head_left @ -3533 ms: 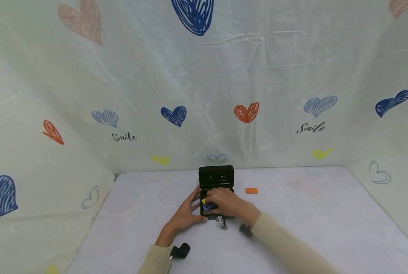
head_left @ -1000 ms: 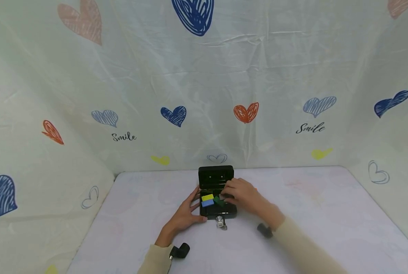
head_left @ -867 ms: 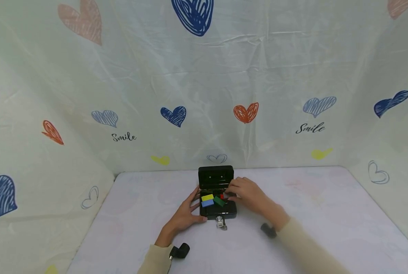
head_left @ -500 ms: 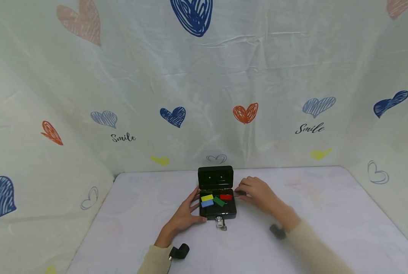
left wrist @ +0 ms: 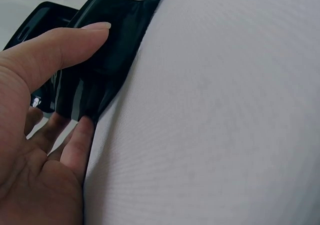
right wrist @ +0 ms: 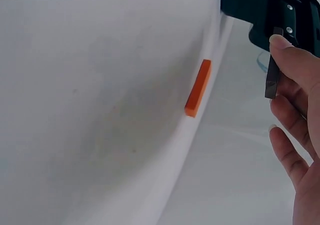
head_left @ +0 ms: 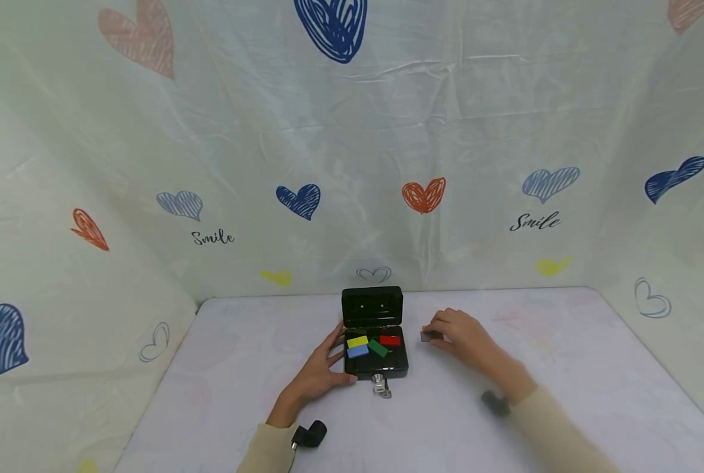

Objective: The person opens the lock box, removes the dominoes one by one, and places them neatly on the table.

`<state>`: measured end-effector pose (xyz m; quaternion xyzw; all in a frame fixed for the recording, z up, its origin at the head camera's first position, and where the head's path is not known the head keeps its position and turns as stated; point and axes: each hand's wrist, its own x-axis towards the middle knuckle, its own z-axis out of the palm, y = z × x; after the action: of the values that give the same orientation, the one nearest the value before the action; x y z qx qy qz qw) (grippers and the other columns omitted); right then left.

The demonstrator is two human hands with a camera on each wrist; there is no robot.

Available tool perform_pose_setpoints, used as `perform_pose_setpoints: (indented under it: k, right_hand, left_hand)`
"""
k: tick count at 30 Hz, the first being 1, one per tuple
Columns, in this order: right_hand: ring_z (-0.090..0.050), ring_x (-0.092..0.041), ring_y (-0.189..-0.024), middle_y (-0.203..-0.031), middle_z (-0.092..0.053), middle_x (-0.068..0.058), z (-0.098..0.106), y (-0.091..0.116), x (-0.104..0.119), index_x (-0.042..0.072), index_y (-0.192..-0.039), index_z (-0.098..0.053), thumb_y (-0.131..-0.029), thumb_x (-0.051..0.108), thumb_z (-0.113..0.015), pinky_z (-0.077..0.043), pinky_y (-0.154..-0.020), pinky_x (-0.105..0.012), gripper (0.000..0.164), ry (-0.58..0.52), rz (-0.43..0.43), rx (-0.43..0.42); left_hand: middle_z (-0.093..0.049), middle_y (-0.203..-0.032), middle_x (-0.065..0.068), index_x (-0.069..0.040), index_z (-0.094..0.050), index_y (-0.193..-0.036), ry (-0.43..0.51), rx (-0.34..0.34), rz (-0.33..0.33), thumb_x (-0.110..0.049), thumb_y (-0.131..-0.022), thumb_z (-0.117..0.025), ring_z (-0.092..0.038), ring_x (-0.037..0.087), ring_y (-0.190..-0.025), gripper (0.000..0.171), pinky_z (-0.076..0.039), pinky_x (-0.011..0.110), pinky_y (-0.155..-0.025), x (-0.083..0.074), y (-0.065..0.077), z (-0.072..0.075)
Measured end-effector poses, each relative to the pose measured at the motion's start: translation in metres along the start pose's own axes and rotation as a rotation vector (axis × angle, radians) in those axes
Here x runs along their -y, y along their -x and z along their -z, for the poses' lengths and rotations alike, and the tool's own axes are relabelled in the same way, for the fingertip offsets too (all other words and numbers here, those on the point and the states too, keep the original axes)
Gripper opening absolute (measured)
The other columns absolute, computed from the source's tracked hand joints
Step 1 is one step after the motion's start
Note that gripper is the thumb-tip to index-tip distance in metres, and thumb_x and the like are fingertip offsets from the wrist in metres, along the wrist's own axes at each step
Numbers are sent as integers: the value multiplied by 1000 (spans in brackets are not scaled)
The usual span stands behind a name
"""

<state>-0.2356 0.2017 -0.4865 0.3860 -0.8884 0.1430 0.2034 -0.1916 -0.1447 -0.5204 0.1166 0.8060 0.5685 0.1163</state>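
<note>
A small black cash box [head_left: 381, 370] stands with its lid [head_left: 372, 305] raised, a silver lock with a key [head_left: 380, 385] at its front. Lying in it are a yellow block [head_left: 357, 341], a blue block [head_left: 357, 351], a green block [head_left: 378, 348] and a red block [head_left: 390, 340]. My left hand [head_left: 319, 374] rests against the box's left side, thumb at the front corner, fingers spread along the side. To the right of the box, my right hand [head_left: 461, 335] pinches a dark grey block [right wrist: 272, 72] between thumb and fingers.
An orange block [right wrist: 199, 89] lies on the white table close to my right hand, which mostly hides it in the head view. Behind the table hangs a white curtain [head_left: 352, 144] printed with hearts.
My right hand has come out of the box and moved right, carrying the dark grey block over beside the orange one. The red block came into sight. The left hand has stayed put.
</note>
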Motion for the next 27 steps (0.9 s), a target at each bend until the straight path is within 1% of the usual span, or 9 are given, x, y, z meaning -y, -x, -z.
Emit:
perform_pose_setpoints:
  k: [3,10,20,27]
  right_hand:
    - [-63,-16,-84,-93,-69,4,0,4,-3,11,-100,-81,-77,9,-93,-58,-73,-30,27,-1,-13,19]
    - [-61,-15,-81,-91,-69,6,-4,9,-10,11,-99,-81,-76,8,-94,-56,-69,-27,27,-11,-19,32]
    - [-62,-16,-79,-89,-67,6,-10,7,-13,11,-97,-80,-74,9,-94,-57,-68,-28,27,5,-8,53]
    - [-62,-16,-79,-88,-67,4,-8,2,-9,8,-98,-80,-76,7,-93,-59,-69,-28,26,7,-54,125]
  left_hand:
    - [-30,-169,24,-16,-17,-171,1,0,2,3,-79,-89,-45,50,-146,118,-46,53,-117,0,0,0]
    - [-30,-169,23,-17,-17,-171,-3,-4,13,2,-81,-89,-45,50,-146,117,-47,53,-117,-1,0,-1]
    - [-29,-170,22,-19,-17,-171,-8,-16,30,1,-81,-89,-46,49,-146,117,-48,53,-116,-2,0,-2]
    - [-30,-170,23,-18,-17,-171,-2,-9,35,1,-81,-89,-45,49,-146,117,-48,53,-116,-2,1,-2]
